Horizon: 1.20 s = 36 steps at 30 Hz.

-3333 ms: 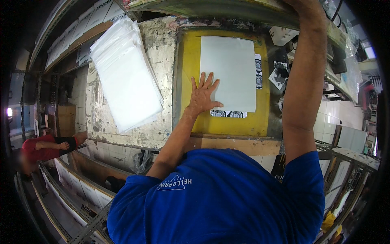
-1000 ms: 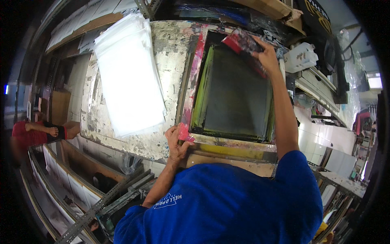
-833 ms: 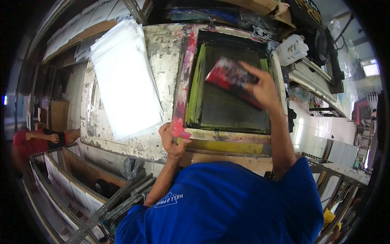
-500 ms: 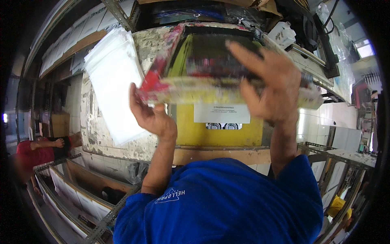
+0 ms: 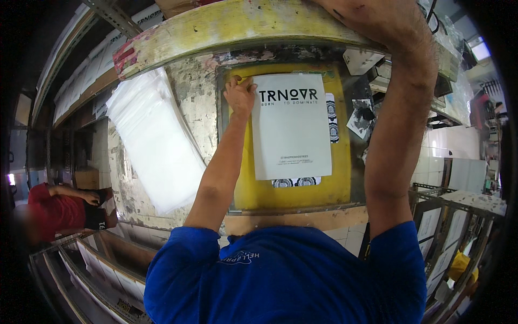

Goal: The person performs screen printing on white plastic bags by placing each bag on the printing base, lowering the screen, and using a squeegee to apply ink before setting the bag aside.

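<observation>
Sheet [image 5: 291,129], white with black print, lies flat on the yellow pad [image 5: 291,191] of the desk [image 5: 199,92]. Left hand [image 5: 240,97] pinches its upper left corner. Right hand [image 5: 372,16] is raised against the lifted frame [image 5: 226,27]; its grip is cut off at the top edge. White stack [image 5: 154,143] lies left of the pad.

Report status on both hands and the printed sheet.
Left hand pinching top-left corner of printed white sheet on yellow platen. Right hand off frame, forearm raised at lifted screen frame. Nothing obstructing.
</observation>
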{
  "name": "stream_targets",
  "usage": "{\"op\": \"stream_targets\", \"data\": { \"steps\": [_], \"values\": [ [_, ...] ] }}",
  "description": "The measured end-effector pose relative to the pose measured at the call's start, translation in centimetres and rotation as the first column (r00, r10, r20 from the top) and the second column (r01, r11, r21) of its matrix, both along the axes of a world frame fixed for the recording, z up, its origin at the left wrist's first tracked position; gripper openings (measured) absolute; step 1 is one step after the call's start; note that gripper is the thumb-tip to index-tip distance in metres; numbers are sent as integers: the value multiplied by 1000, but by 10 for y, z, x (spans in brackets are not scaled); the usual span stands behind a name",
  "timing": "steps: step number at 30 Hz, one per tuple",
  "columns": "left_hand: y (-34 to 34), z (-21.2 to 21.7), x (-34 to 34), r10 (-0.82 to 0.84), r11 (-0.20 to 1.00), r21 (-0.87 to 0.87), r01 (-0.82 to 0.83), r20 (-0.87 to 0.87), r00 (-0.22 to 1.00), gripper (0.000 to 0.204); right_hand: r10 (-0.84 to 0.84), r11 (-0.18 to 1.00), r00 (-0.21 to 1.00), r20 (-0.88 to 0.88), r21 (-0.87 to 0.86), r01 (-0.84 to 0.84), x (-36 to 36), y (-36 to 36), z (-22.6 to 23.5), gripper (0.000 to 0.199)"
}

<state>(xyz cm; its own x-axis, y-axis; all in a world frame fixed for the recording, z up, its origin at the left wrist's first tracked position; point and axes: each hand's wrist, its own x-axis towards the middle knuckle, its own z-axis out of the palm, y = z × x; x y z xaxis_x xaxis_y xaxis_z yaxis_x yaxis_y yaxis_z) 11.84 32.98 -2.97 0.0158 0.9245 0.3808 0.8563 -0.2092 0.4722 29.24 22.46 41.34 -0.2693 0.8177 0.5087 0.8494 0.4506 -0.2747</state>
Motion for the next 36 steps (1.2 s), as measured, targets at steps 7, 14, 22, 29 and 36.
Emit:
{"op": "stream_targets", "data": {
  "steps": [7,14,22,29,36],
  "values": [
    [-3,12,-3,56,986,-165,31,496,866,13,248,958,951,-183,-96,-269,12,0,15,41],
    [-40,61,-93,137,981,19,-191,629,765,10,73,997,996,-50,34,-72,2,2,9,42],
    [-136,51,-284,442,813,-69,-578,718,537,10,46,995,995,-90,96,-37,-7,1,-5,43],
    [-215,44,-433,674,462,-42,-886,666,320,12,-4,999,995,-101,41,9,66,54,-36,45],
    [-242,66,-408,826,357,296,-886,342,447,28,-148,987,972,-184,-83,135,52,42,-41,47]
  ]
}}
